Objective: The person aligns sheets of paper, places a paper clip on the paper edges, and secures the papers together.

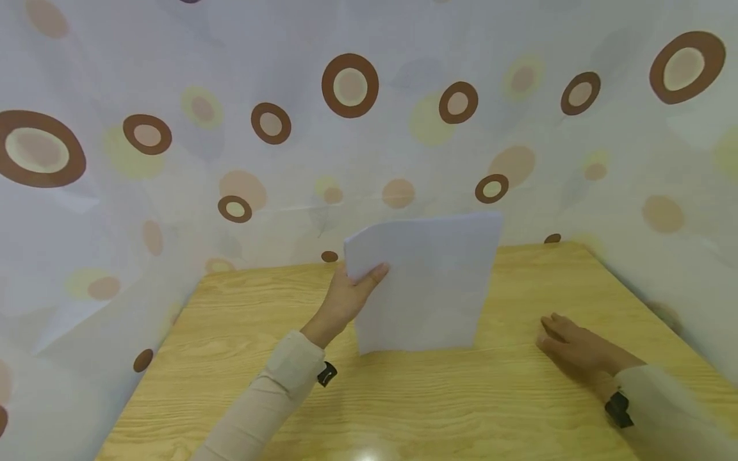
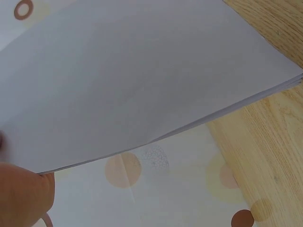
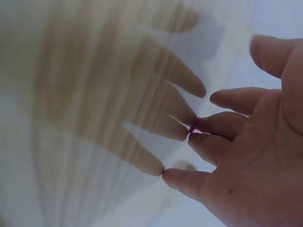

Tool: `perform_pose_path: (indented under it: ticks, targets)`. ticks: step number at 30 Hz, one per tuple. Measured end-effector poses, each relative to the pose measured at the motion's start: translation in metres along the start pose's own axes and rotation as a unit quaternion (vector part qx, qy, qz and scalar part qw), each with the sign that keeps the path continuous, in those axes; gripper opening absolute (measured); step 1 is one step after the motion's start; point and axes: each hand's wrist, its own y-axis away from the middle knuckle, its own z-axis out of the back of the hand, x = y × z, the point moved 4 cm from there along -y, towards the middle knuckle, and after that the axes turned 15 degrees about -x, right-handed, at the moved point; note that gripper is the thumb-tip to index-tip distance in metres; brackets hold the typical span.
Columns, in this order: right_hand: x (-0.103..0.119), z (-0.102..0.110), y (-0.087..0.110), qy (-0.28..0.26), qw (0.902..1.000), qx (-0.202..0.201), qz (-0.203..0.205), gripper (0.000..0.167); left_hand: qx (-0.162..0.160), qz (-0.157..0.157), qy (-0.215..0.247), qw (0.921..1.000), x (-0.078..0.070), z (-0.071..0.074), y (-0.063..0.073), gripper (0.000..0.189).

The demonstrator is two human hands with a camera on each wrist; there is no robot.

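Observation:
My left hand grips a stack of white paper sheets by its left edge, thumb on the near face. The stack stands nearly upright over the table, its upper left corner bending. Whether its lower edge touches the tabletop, I cannot tell. In the left wrist view, layered edges of the paper show beside part of my left hand. Off to the right, my right hand is low at the table, apart from the paper. Its fingers reach a glossy reflecting surface; a thin magenta mark, unclear in kind, shows at two fingertips.
A light wood-grain table spreads beneath both hands. White sheeting with brown, peach and yellow circles stands behind it and along both sides. Each wrist carries a black strap; the right strap is the plainer one.

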Motion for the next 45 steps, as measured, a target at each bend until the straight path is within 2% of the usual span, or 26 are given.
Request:
perform_pose_path:
  ticks: [7, 11, 17, 24, 27, 30, 34, 37, 45]
  targets:
    - [0.035, -0.021, 0.012, -0.013, 0.999, 0.033, 0.029, 0.066, 0.003, -0.01, 0.004, 0.9999, -0.003, 0.001, 0.0, 0.035]
    - [0.054, -0.029, 0.022, -0.007, 0.9967, 0.055, 0.059, 0.064, -0.001, 0.002, 0.006, 1.0, -0.003, 0.001, 0.001, 0.035]
    - [0.067, -0.039, 0.033, 0.005, 0.9941, 0.069, 0.083, 0.062, -0.004, 0.007, 0.008, 0.9999, 0.0, -0.001, 0.003, 0.036]
    - [0.07, -0.04, 0.036, 0.037, 0.9937, 0.031, 0.101, 0.063, -0.001, 0.008, 0.008, 0.9999, 0.0, -0.001, 0.003, 0.036]
    - [0.07, -0.036, 0.032, 0.051, 0.9926, -0.008, 0.11, 0.063, -0.001, 0.009, 0.011, 0.9999, -0.001, -0.001, 0.002, 0.035]
    - [0.07, -0.03, 0.025, 0.077, 0.9864, -0.065, 0.13, 0.055, 0.0, 0.006, 0.014, 0.9999, -0.001, -0.001, 0.001, 0.035]
    - [0.068, -0.02, 0.017, 0.107, 0.9813, -0.111, 0.116, 0.04, 0.0, 0.002, 0.016, 0.9999, -0.001, -0.002, 0.0, 0.034]
    - [0.062, -0.014, 0.011, 0.113, 0.9833, -0.114, 0.085, 0.035, -0.001, -0.001, 0.012, 0.9999, -0.001, -0.003, -0.001, 0.035]
    - [0.038, -0.012, -0.007, 0.112, 0.9867, -0.099, 0.063, 0.028, -0.001, 0.001, -0.002, 1.0, -0.001, -0.002, -0.001, 0.036]
